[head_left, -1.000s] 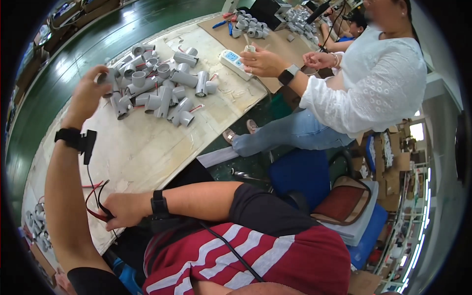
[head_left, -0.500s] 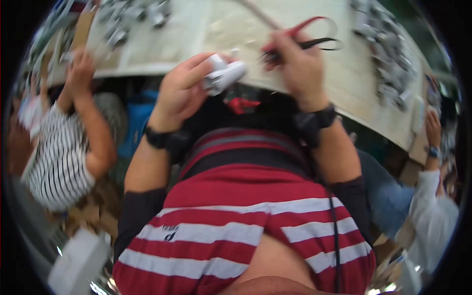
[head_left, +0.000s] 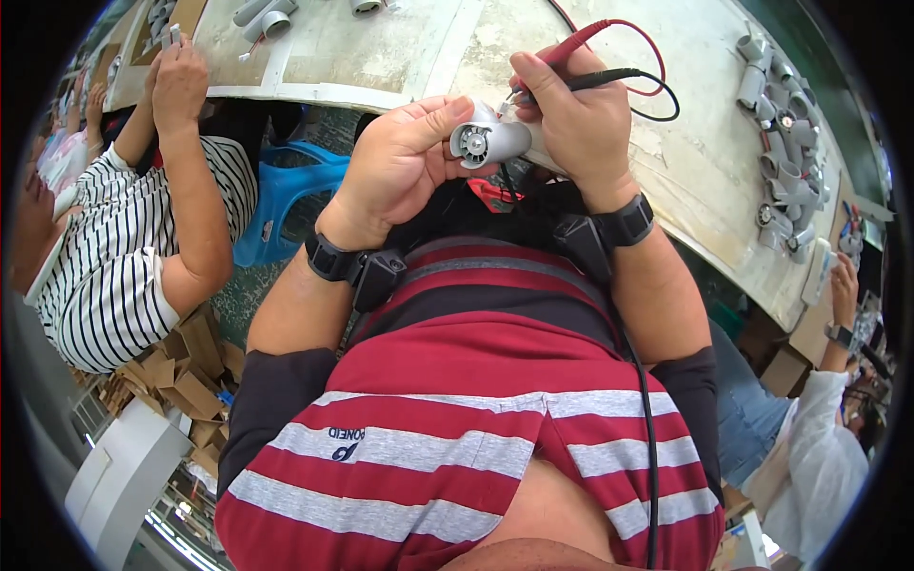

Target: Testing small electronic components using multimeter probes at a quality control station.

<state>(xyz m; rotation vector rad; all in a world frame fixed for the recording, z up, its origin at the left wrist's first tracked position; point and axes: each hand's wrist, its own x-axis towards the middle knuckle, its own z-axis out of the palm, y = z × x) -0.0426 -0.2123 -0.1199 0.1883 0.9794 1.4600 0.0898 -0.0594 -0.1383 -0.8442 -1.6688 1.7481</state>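
My left hand (head_left: pixel 405 157) is closed around a grey plastic tube housing (head_left: pixel 505 143) with a small fan (head_left: pixel 473 144) showing in its end. A small white connector (head_left: pixel 505 108) stands at the top of the housing. In my right hand (head_left: pixel 586 128) are two test probes, a red one (head_left: pixel 576 40) and a black one (head_left: pixel 605 78), pinched side by side. Their tips point at the connector; whether they touch it is too small to tell. Leads in red and black loop away to the right of that hand.
Several grey housings (head_left: pixel 785 176) lie along the table's right side, and more (head_left: pixel 269 21) at its far left. The pale worktable (head_left: pixel 685 152) spans in front of me. A person in a striped top (head_left: pixel 157 247) works at left beside a blue stool (head_left: pixel 295 181). Another person's hand (head_left: pixel 844 285) is at right.
The housing has turned so its fan end shows and has moved right and slightly down. My right hand has brought the probe tips close to it. Motion blur has gone.
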